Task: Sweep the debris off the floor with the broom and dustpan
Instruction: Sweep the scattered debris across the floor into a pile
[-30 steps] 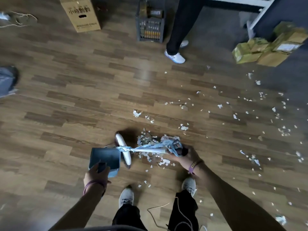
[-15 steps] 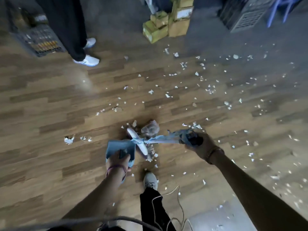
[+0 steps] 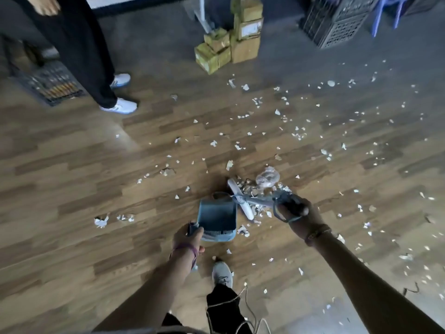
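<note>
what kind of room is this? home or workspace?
Probably a storeroom or workshop, not a home: taped cardboard boxes stacked on the floor, black plastic crates beside them, and another crate of parts behind a bystander.

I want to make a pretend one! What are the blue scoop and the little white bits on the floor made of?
The dustpan looks like moulded plastic: smooth, matte blue-grey, with thin walls and a ribbed comb edge. The white bits look like torn paper or perhaps thin shell: flat, ragged and light. The blur leaves that open.
</note>
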Demonstrator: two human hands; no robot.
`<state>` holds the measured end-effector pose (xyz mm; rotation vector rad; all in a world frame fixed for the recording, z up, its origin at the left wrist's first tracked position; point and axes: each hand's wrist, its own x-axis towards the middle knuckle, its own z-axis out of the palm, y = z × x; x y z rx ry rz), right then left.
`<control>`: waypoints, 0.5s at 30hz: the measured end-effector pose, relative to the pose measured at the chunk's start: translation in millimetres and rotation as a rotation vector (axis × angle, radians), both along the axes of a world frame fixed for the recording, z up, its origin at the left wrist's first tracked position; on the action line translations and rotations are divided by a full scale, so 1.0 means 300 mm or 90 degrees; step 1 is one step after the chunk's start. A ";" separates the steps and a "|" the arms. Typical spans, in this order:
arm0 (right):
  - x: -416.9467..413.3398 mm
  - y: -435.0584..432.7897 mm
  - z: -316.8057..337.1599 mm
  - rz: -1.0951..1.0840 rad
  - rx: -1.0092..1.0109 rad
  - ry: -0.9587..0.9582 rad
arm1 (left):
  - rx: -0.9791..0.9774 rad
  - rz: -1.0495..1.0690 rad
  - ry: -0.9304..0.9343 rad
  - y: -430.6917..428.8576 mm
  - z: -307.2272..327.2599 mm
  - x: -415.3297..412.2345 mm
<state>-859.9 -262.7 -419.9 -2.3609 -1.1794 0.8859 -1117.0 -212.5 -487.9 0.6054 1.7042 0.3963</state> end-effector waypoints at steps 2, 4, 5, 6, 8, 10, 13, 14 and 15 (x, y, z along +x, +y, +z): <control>-0.125 0.086 0.018 0.025 0.018 0.001 | -0.028 0.067 -0.012 0.031 0.039 -0.116; -0.271 0.178 0.056 0.096 0.003 -0.016 | -0.065 0.121 -0.056 0.058 0.088 -0.236; -0.345 0.222 0.070 0.120 -0.006 -0.020 | -0.075 0.148 -0.078 0.068 0.112 -0.300; -0.412 0.263 0.077 0.142 0.000 -0.032 | -0.078 0.177 -0.090 0.077 0.122 -0.371; -0.556 0.345 0.112 0.189 0.029 -0.055 | -0.073 0.225 -0.101 0.096 0.143 -0.525; -0.718 0.419 0.154 0.238 0.030 -0.078 | -0.060 0.253 -0.113 0.116 0.148 -0.691; -0.971 0.526 0.189 0.283 0.071 -0.124 | -0.041 0.275 -0.138 0.156 0.151 -0.947; -1.061 0.557 0.193 0.287 0.076 -0.125 | -0.032 0.270 -0.134 0.172 0.150 -1.031; -1.153 0.583 0.195 0.288 0.060 -0.097 | -0.019 0.270 -0.120 0.185 0.153 -1.111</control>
